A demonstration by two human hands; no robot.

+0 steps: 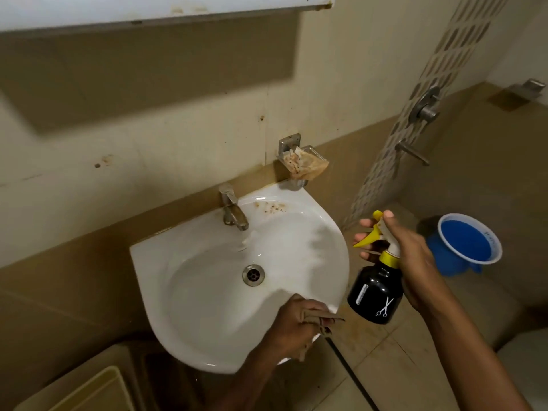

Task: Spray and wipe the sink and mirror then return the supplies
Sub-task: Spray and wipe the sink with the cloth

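The white corner sink (207, 292) hangs on the wall, with brown stains on its back ledge near the metal tap (234, 213). My right hand (415, 262) grips a black spray bottle (375, 295) with a yellow and white trigger, held upright just off the sink's right rim with its nozzle towards the basin. A faint grey haze lies over the right side of the basin. My left hand (299, 324) rests on the sink's front right rim with its fingers curled over the edge; whether a white cloth is under it is unclear. Only the mirror unit's white lower edge (148, 13) shows at the top.
A wall soap dish (302, 164) with a stained brown packet hangs above the sink's right corner. A blue bucket holding a mug (470, 244) stands on the floor at right, below the shower valve (425, 108) and spout. A beige bin (89, 390) sits at lower left. A black hose runs across the floor.
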